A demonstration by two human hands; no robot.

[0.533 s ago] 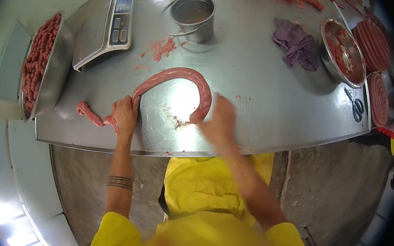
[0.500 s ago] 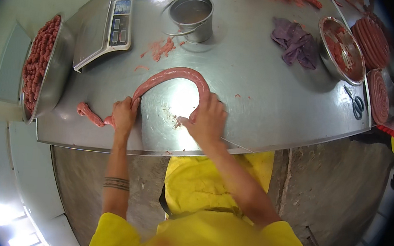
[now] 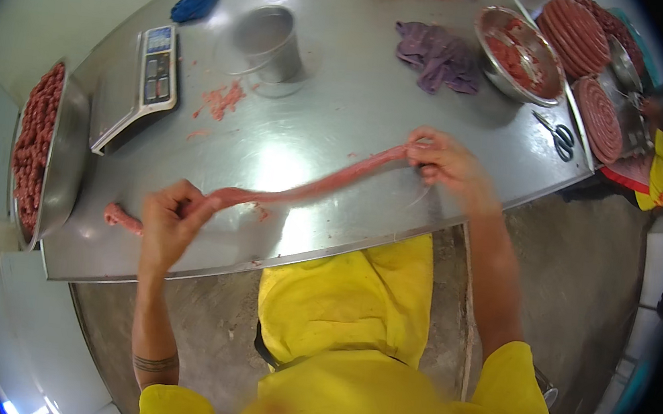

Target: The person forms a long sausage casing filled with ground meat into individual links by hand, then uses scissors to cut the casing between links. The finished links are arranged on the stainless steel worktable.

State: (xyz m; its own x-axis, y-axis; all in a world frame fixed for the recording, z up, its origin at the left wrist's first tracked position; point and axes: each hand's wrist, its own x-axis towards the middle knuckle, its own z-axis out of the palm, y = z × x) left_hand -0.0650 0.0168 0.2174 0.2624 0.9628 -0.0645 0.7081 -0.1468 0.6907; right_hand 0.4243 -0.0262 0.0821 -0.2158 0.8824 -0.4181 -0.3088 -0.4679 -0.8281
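A long, thin sausage (image 3: 313, 190) stretches slantwise between my hands over the metal table, rising toward the right. My left hand (image 3: 173, 219) is closed around it near the table's front edge, and a short loose end pokes out to the left of that hand. At the other end, my right hand (image 3: 450, 167) pinches the sausage's tip between thumb and fingers. The span between the hands looks slim and nearly straight. Small meat scraps lie on the metal close behind and below it.
A steel bucket (image 3: 279, 52) and a scale (image 3: 159, 76) stand farther back. At left is a steel tub (image 3: 66, 163) heaped with ground meat. To the right are a purple cloth (image 3: 442, 57), a bowl (image 3: 549, 92) with meat, scissors (image 3: 557, 137) and coiled sausages (image 3: 597, 118).
The sausage was a thick arch on the table; now it is drawn out thin and nearly straight. My right hand moved right and away from me, my left hand slightly left.
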